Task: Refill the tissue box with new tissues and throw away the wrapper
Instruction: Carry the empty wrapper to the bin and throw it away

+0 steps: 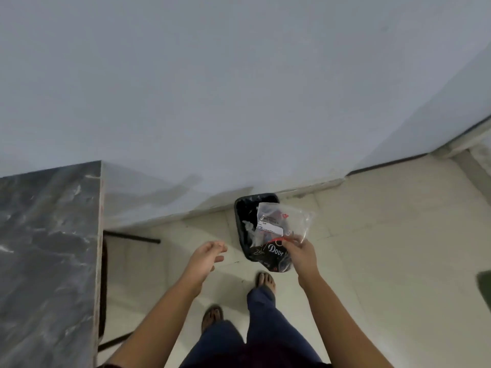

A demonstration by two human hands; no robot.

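Note:
My right hand [301, 254] pinches the lower edge of a clear plastic tissue wrapper [281, 221] with a white label and red marks. The wrapper hangs directly over a black bin [243, 208] lined with a dark bag, which stands on the floor against the wall. A dark packet printed "Dove" [275, 252] lies in the bin's near end. My left hand [206, 257] hovers empty to the left of the bin, fingers spread, palm turned right. The tissue box is not in view.
A dark grey marble table [47, 248] fills the left side, with black metal legs [132, 236] under it. Pale floor tiles [385, 248] stretch to the right. The light wall [239, 88] meets the floor just behind the bin. My feet in sandals stand before the bin.

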